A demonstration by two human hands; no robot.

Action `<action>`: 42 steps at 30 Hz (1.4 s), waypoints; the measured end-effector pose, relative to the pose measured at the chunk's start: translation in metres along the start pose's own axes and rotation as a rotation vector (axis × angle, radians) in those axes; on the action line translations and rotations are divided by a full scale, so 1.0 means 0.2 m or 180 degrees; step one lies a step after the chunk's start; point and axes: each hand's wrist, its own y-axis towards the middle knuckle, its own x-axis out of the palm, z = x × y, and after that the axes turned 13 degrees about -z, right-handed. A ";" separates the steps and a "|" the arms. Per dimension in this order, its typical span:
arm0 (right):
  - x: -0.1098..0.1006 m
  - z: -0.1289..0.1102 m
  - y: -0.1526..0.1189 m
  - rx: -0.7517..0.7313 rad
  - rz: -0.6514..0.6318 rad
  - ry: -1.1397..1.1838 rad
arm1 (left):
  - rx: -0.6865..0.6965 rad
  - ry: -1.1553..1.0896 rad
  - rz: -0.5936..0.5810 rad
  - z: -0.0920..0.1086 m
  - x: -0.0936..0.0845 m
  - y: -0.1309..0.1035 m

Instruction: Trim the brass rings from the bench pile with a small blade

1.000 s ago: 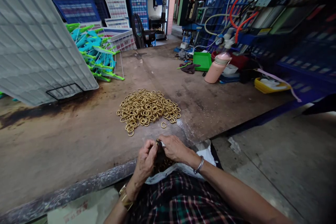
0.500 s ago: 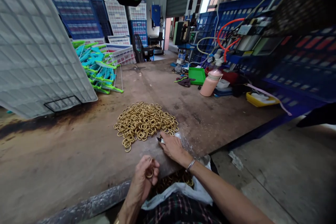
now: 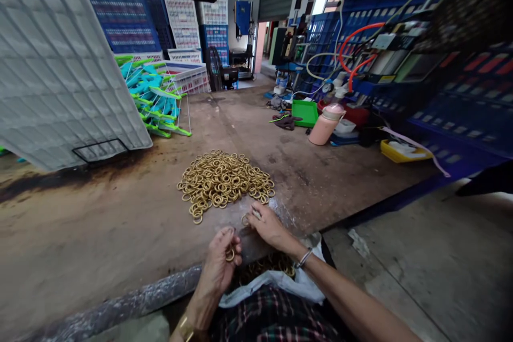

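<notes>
A heap of brass-coloured rings (image 3: 224, 179) lies on the worktable. My left hand (image 3: 219, 262) is closed at the table's front edge, its fingers curled round a brass-coloured ring (image 3: 230, 254). Just to the right, my right hand (image 3: 268, 227) is closed, pinching another ring (image 3: 245, 219) at its fingertips, near the heap's front edge. A small pale item (image 3: 256, 214) shows between the right fingers; its kind is unclear. Below both hands, a white bag (image 3: 276, 279) on my lap holds many more rings.
A large grey ribbed panel (image 3: 68, 64) leans at the left, beside green and turquoise hangers (image 3: 156, 96). A pink bottle (image 3: 324, 125), a green tray (image 3: 305, 113) and a yellow tray (image 3: 404, 152) stand at the right. A machine with orange hoses (image 3: 385, 59) is behind them.
My right hand has drawn back slightly from the heap, with a ring now showing at its fingertips. My left hand has risen a little, still closed on its ring. The view has shifted slightly.
</notes>
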 end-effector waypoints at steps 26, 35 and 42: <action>0.05 -0.12 -0.07 -0.0095 -0.0320 0.0297 | 0.0226 0.1272 -0.0430 -0.01 -0.01 -0.03; 0.07 -0.07 -0.12 -0.0251 -0.0688 -0.1790 | 0.0337 0.1513 -0.0249 0.00 0.00 -0.04; 0.08 -0.10 -0.11 0.0004 -0.0917 -0.2041 | 0.0458 0.1705 -0.0149 0.01 0.00 -0.05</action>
